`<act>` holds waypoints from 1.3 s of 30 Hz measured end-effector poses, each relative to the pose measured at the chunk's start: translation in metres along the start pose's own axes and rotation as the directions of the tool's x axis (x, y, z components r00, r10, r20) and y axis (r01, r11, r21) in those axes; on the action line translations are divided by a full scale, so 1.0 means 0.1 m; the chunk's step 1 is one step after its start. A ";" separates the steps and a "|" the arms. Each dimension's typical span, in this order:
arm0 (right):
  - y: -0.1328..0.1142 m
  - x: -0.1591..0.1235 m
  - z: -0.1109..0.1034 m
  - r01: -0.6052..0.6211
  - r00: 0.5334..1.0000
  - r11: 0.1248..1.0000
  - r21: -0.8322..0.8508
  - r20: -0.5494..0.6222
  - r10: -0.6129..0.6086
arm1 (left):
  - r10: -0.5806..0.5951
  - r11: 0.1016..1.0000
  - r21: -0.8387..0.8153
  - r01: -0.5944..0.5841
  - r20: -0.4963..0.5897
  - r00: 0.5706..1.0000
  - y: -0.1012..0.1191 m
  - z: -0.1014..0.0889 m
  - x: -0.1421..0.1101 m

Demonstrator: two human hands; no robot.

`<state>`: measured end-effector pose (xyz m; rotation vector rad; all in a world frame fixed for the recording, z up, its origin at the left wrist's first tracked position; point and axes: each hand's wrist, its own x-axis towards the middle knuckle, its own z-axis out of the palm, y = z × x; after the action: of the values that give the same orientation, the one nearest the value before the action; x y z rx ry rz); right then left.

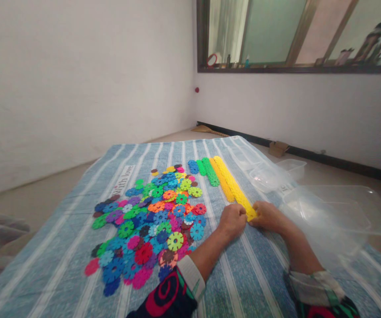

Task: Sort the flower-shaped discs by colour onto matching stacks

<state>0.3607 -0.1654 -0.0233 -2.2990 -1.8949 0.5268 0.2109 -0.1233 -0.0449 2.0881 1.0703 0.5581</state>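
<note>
Overlapping notched plastic discs form a long yellow row (232, 181) on the striped cloth. My left hand (233, 219) is closed, its fingertips at the left edge of the row's near end. From the other side, my right hand (266, 215) pinches the yellow discs at that same end. Left of this row lie an orange-yellow row (222, 182), a longer green row (211, 172), a short green row (200, 167) and a short blue row (193, 166). A loose pile of mixed-colour discs (160, 216) spreads to the left of my hands.
Clear plastic containers (326, 216) and lids stand along the right side of the cloth-covered table (61, 247). Beyond it, a small cardboard box (278, 149) and a broom (207, 129) are on the floor by the wall. A window ledge (276, 69) holds several small items.
</note>
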 end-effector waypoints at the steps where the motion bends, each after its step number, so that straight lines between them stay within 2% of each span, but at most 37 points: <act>1: 0.00 0.00 0.00 -0.002 1.000 1.000 0.002 0.003 0.002 | 0.001 1.000 -0.006 -0.001 -0.008 1.000 -0.01 0.00 0.00; 7: 0.04 -0.02 0.02 0.000 1.000 0.999 0.042 -0.007 0.000 | 0.028 0.999 -0.036 -0.028 -0.012 1.000 -0.04 0.03 -0.04; 12: 0.04 -0.02 -0.01 -0.006 0.996 0.999 -0.054 -0.091 0.001 | 0.024 0.999 -0.039 -0.023 0.006 1.000 -0.04 -0.02 -0.10; 15: -0.14 -0.04 -0.04 0.044 0.989 0.995 -0.089 -0.136 -0.056 | 0.031 1.000 0.003 -0.031 -0.013 0.999 -0.03 -0.13 -0.17; 18: -0.44 -0.06 -0.04 0.108 0.983 0.991 -0.084 -0.138 -0.119 | 0.010 0.995 0.097 -0.003 -0.072 0.997 -0.05 -0.29 -0.27; 22: -0.86 -0.02 0.09 0.156 0.976 0.985 -0.069 -0.145 -0.164 | -0.030 0.975 0.216 0.060 -0.141 0.990 -0.14 -0.54 -0.45; 26: -1.17 0.09 0.33 0.264 0.943 0.962 0.063 -0.229 -0.244 | -0.042 0.955 0.277 0.109 -0.238 0.970 -0.26 -0.76 -0.62; 30: -1.31 0.18 0.60 0.338 0.913 0.888 0.313 -0.339 -0.227 | 0.001 0.968 0.237 0.080 -0.323 0.946 -0.37 -0.88 -0.75; 34: -1.32 0.20 0.75 0.375 0.904 0.795 0.477 -0.379 -0.199 | 0.045 0.972 0.229 0.041 -0.358 0.933 -0.42 -0.87 -0.80; 39: -1.30 0.21 0.78 0.393 0.902 0.749 0.533 -0.383 -0.201 | 0.148 0.966 0.252 -0.058 -0.354 0.923 -0.43 -0.81 -0.83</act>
<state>0.2171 -0.1276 -0.0608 -1.5253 -1.5959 0.5839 0.0897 -0.1417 -0.0289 2.3156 1.2949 0.9485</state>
